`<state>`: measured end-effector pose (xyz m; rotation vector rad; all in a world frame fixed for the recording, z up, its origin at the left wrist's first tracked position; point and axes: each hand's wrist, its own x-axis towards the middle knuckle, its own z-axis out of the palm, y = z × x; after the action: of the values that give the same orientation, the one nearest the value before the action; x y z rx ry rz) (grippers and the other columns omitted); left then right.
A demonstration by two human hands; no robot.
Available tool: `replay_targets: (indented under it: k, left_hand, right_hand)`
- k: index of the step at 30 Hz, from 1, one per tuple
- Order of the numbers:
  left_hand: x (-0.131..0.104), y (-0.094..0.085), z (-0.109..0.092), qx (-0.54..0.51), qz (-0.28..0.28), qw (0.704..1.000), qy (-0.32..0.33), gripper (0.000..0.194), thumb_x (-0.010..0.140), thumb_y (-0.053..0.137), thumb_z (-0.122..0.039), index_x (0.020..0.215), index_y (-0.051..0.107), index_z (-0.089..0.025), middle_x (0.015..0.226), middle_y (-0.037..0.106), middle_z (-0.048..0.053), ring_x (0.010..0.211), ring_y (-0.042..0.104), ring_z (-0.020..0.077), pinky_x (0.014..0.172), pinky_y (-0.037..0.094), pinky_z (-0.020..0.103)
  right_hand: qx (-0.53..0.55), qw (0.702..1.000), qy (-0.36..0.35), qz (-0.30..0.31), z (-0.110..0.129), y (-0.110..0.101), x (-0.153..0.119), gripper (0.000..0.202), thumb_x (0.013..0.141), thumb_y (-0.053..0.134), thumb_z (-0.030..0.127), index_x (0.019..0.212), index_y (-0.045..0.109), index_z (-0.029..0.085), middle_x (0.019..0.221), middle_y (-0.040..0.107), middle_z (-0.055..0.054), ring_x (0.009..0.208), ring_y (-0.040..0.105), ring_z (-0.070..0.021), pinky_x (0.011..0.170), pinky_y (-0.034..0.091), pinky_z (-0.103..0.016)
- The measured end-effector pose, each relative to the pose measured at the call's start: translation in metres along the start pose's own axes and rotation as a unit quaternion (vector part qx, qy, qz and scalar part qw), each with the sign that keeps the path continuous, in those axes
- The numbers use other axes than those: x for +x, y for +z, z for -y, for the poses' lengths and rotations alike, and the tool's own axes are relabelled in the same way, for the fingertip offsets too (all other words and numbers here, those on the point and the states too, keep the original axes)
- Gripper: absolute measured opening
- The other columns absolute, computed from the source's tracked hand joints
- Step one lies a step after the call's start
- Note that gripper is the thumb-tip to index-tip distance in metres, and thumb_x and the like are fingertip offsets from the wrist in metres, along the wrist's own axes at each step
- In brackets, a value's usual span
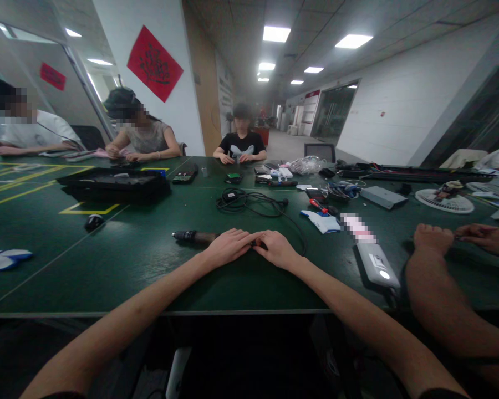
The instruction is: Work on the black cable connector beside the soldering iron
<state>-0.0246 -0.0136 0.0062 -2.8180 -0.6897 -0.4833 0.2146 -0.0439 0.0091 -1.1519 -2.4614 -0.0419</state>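
A power drill (205,238) with a dark chuck lies on its side on the green table (141,277) in front of me, the chuck toward the left. Over its body rests my left hand (230,246), fingers curved across it and reaching to the right. My right hand (276,248) meets it there, its fingers closed around the drill's reddish right end. Both hands cover most of the drill's middle. A black cord (249,200) lies loosely coiled just beyond the hands.
A black tray-like casing (116,183) and a mouse-like black object (93,222) sit left. At right are a blue-and-white glove (322,221), a grey-white device (376,263) and a white fan grille (444,200). A neighbour's arm (436,288) reaches in; three people sit across.
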Motion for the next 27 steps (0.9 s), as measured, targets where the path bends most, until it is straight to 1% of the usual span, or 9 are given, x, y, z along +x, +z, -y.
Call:
replay_targets:
  k: [2, 5, 7, 11, 16, 20, 22, 25, 27]
  left_hand:
    - [-0.0003, -0.0004, -0.0002, -0.002, -0.002, 1.000, 0.004, 0.065, 0.106, 0.048, -0.030, 0.164, 0.019, -0.027, 0.125, 0.065, 0.008, 0.112, 0.063, 0.0222, 0.099, 0.047, 0.037]
    - [-0.0010, -0.0008, 0.0003, -0.012, 0.001, 1.000, 0.020, 0.065, 0.105, 0.046, -0.026, 0.164, 0.019, -0.028, 0.130, 0.063, 0.008, 0.116, 0.062, 0.0215, 0.101, 0.046, 0.037]
    - [-0.0009, -0.0003, 0.0005, -0.011, 0.000, 1.000, 0.016, 0.064, 0.106, 0.045, -0.026, 0.164, 0.019, -0.027, 0.128, 0.065, 0.008, 0.115, 0.062, 0.0214, 0.100, 0.046, 0.037]
    - [-0.0004, 0.0005, 0.0007, -0.002, -0.003, 1.000, -0.001, 0.064, 0.106, 0.047, -0.030, 0.163, 0.020, -0.025, 0.123, 0.066, 0.008, 0.110, 0.064, 0.0225, 0.098, 0.047, 0.038]
    - [-0.0016, -0.0013, 0.0014, -0.012, 0.005, 1.000, 0.027, 0.062, 0.105, 0.046, -0.025, 0.163, 0.023, -0.028, 0.131, 0.063, 0.007, 0.118, 0.061, 0.0214, 0.102, 0.045, 0.037]
    - [-0.0013, -0.0012, 0.0011, -0.004, -0.001, 1.000, 0.009, 0.061, 0.107, 0.046, -0.029, 0.163, 0.022, -0.028, 0.125, 0.066, 0.007, 0.112, 0.064, 0.0213, 0.099, 0.047, 0.037]
    - [-0.0013, -0.0004, 0.0016, -0.006, -0.005, 1.000, 0.011, 0.062, 0.106, 0.047, -0.031, 0.163, 0.022, -0.027, 0.127, 0.065, 0.008, 0.113, 0.063, 0.0217, 0.099, 0.047, 0.037]
    - [-0.0016, 0.0016, 0.0035, -0.014, -0.008, 0.999, 0.029, 0.062, 0.106, 0.047, -0.028, 0.163, 0.023, -0.028, 0.133, 0.063, 0.008, 0.117, 0.062, 0.0210, 0.101, 0.046, 0.037]
    - [-0.0016, 0.0030, 0.0043, -0.013, -0.007, 0.999, 0.033, 0.060, 0.106, 0.045, -0.026, 0.162, 0.025, -0.029, 0.131, 0.064, 0.007, 0.116, 0.063, 0.0203, 0.101, 0.047, 0.036]
  right_hand:
    - [-0.003, 1.000, -0.002, 0.000, -0.0003, 0.0004, 0.0000, 0.011, 0.097, 0.069, 0.027, 0.098, 0.065, 0.017, 0.107, 0.071, -0.010, 0.101, 0.064, -0.0229, 0.087, 0.046, -0.035]
    - [-0.004, 1.000, -0.003, -0.004, -0.0006, 0.0007, 0.0000, 0.011, 0.096, 0.069, 0.026, 0.100, 0.065, 0.017, 0.108, 0.071, -0.010, 0.102, 0.064, -0.0232, 0.088, 0.046, -0.035]
    - [-0.002, 1.000, -0.003, -0.004, -0.0006, 0.0004, -0.0001, 0.010, 0.096, 0.069, 0.026, 0.098, 0.065, 0.017, 0.108, 0.071, -0.010, 0.102, 0.064, -0.0232, 0.088, 0.046, -0.035]
    - [0.001, 1.000, -0.004, -0.003, -0.0005, 0.0000, -0.0002, 0.010, 0.097, 0.069, 0.027, 0.096, 0.065, 0.017, 0.108, 0.071, -0.010, 0.100, 0.064, -0.0230, 0.086, 0.045, -0.035]
    - [0.005, 1.000, -0.003, -0.013, -0.0001, 0.0014, -0.0003, 0.010, 0.096, 0.070, 0.025, 0.099, 0.065, 0.017, 0.106, 0.071, -0.008, 0.099, 0.064, -0.0221, 0.086, 0.045, -0.034]
    - [-0.001, 1.000, -0.006, -0.015, -0.0002, 0.0010, -0.0009, 0.012, 0.096, 0.070, 0.027, 0.098, 0.064, 0.017, 0.104, 0.071, -0.008, 0.096, 0.064, -0.0221, 0.085, 0.045, -0.034]
    - [0.000, 1.000, -0.009, -0.014, -0.0003, 0.0000, -0.0010, 0.012, 0.096, 0.070, 0.027, 0.098, 0.065, 0.017, 0.106, 0.071, -0.009, 0.098, 0.064, -0.0224, 0.086, 0.046, -0.035]
    - [0.007, 1.000, -0.009, -0.010, -0.0003, -0.0008, -0.0008, 0.011, 0.097, 0.069, 0.027, 0.098, 0.065, 0.017, 0.107, 0.070, -0.009, 0.100, 0.064, -0.0222, 0.086, 0.046, -0.034]
    - [0.008, 1.000, -0.006, -0.008, -0.0003, -0.0007, -0.0006, 0.011, 0.097, 0.069, 0.026, 0.099, 0.065, 0.017, 0.105, 0.070, -0.009, 0.098, 0.064, -0.0218, 0.085, 0.046, -0.034]
